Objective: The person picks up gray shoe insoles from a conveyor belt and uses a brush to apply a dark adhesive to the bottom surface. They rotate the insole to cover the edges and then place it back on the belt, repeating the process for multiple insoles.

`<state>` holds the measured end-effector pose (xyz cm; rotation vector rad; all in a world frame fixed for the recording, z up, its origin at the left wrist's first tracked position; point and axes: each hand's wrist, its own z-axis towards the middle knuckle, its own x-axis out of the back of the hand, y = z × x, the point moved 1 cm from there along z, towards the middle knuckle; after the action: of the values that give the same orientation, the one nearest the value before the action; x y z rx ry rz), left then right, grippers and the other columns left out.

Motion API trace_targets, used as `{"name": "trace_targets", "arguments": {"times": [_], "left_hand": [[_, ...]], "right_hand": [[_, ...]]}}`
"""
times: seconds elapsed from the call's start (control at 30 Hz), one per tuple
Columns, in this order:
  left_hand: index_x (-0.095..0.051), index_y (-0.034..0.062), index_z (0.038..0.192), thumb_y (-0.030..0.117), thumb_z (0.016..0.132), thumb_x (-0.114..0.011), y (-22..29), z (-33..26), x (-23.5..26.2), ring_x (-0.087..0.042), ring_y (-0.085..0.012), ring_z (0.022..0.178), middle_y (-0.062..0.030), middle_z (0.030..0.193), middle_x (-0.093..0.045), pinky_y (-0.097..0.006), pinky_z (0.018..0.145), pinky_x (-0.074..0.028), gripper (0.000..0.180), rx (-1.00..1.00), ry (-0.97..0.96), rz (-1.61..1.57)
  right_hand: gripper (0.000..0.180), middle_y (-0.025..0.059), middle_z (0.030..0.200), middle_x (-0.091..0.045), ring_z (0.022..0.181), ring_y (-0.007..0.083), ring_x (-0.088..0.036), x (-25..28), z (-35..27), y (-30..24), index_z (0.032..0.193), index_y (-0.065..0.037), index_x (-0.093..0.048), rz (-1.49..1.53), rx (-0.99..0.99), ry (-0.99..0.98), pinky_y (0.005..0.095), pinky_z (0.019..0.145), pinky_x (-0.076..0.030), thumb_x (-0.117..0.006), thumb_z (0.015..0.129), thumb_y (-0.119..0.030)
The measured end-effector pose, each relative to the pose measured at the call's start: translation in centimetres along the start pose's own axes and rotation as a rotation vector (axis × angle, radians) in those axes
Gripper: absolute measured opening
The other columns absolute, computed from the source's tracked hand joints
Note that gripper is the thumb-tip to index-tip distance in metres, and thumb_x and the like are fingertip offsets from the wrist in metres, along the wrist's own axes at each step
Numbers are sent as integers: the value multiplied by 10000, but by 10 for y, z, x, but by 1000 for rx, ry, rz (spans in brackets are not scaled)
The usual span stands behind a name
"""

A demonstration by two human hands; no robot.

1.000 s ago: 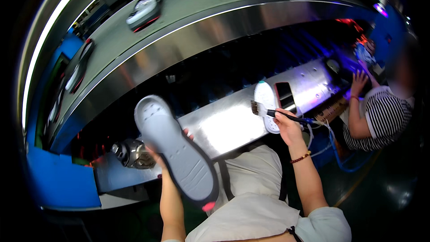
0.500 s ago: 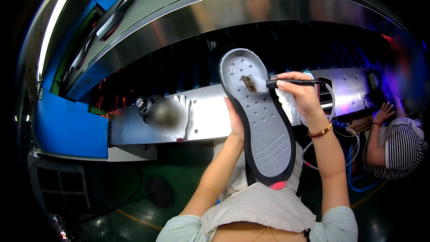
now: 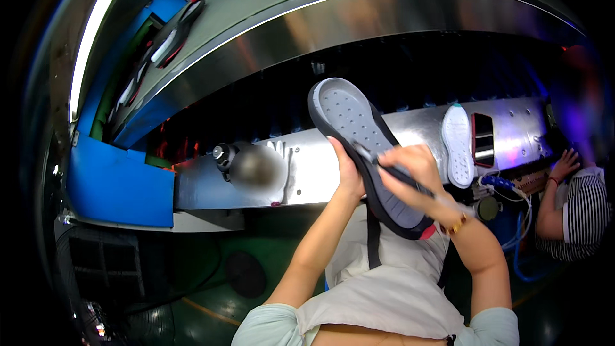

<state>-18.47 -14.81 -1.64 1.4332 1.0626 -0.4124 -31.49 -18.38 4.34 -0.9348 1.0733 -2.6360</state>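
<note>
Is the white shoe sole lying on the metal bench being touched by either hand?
No, the white sole lies alone on the bench.

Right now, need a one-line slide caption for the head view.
Left hand holds up a grey shoe sole while the right hand works a brush across it, above a steel workbench.

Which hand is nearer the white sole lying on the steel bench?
Right. The right hand, holding a brush on the grey sole, is just left of the white sole. The left hand grips the grey sole farther left.
</note>
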Motion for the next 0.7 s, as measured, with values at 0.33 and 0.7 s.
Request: {"name": "trace_targets", "arguments": {"times": [0.33,0.7], "left_hand": [[-306,94,1282,682,786,-167,13,-24,-7,-437,-191,1074,-64,1218,-417,-314,926,-356,782,-62,-177,-30],[-293,107,1294,671,793,-181,16,-24,-13,-431,-221,1116,-92,1251,-409,-363,954,-343,762,1,-139,-137]], "right_hand": [[151,66,795,-623,669,85,-571,49,21,-8,842,1,-625,568,-313,-135,203,600,-467,-650,695,-26],[168,97,781,-621,736,159,-600,40,18,-14,818,-11,-643,725,-91,-275,255,679,-471,-665,652,-16]]}}
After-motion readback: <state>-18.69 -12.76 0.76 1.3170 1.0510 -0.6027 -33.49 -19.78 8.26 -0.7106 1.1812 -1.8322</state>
